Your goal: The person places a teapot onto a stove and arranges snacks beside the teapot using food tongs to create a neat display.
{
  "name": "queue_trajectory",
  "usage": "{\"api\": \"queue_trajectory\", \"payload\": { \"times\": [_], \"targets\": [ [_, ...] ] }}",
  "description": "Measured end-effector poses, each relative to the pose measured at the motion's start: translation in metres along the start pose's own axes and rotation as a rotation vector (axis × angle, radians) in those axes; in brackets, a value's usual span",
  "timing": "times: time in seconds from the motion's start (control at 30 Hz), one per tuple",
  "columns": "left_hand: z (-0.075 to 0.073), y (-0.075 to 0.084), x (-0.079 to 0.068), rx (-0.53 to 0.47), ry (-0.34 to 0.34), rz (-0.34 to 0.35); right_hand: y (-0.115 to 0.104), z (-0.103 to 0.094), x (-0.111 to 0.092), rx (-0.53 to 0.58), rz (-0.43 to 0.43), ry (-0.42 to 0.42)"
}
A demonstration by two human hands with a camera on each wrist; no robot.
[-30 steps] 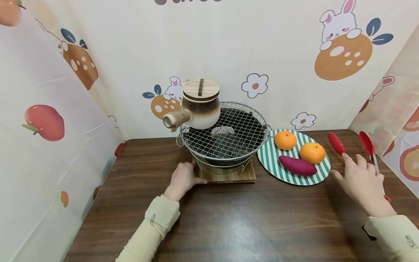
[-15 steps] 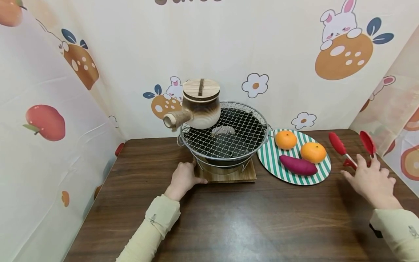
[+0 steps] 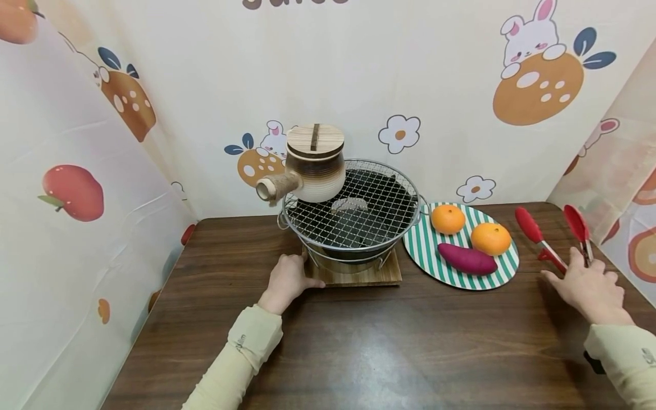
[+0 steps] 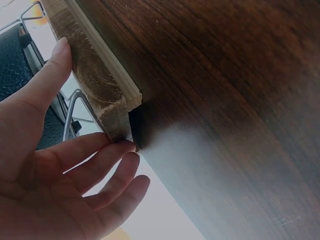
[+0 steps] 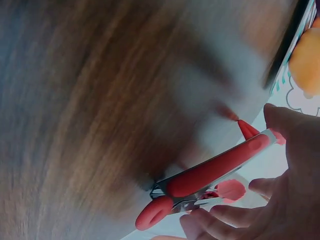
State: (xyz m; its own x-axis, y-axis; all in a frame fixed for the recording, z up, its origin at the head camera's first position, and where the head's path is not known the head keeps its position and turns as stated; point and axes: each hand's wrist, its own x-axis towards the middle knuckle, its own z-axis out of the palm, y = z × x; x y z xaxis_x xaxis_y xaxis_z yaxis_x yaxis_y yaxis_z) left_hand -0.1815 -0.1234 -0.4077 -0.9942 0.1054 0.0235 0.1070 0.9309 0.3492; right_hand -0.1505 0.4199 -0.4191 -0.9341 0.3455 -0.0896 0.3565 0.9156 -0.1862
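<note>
My left hand (image 3: pixel 287 282) holds the left front corner of a wooden board (image 3: pixel 364 278) under a round tabletop grill (image 3: pixel 379 213). In the left wrist view, the thumb lies on the board's top and fingertips meet its side edge. At the right, my right hand (image 3: pixel 591 290) hovers with spread fingers over red-tipped metal tongs (image 3: pixel 529 226). The right wrist view shows the tongs' red grip (image 5: pixel 215 172) between thumb and fingers, which are not closed round it. The tongs' arms stand apart, their tips pointing to the wall.
A lidded clay pot (image 3: pixel 320 179) with a twine-wrapped handle sits on the grill's wire mesh, at the left. Right of the grill, a green-striped plate (image 3: pixel 425 256) bears two mandarins (image 3: pixel 447 220) and a purple sweet potato (image 3: pixel 466 259). A patterned cloth (image 3: pixel 435 85) hangs behind the table.
My right hand has slid right and back towards me along the tongs, uncovering more of their arms. The left hand stays at the board's corner.
</note>
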Motion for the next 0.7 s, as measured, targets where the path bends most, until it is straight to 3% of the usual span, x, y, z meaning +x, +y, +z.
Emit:
{"api": "queue_trajectory", "payload": {
  "times": [0.47, 0.7],
  "targets": [
    [0.000, -0.001, -0.001, -0.006, 0.004, 0.012, 0.012, 0.005, 0.014, 0.051, 0.089, -0.008],
    [-0.001, 0.000, -0.001, -0.017, 0.002, 0.002, 0.008, 0.004, 0.016, 0.086, 0.178, -0.064]
  ]
}}
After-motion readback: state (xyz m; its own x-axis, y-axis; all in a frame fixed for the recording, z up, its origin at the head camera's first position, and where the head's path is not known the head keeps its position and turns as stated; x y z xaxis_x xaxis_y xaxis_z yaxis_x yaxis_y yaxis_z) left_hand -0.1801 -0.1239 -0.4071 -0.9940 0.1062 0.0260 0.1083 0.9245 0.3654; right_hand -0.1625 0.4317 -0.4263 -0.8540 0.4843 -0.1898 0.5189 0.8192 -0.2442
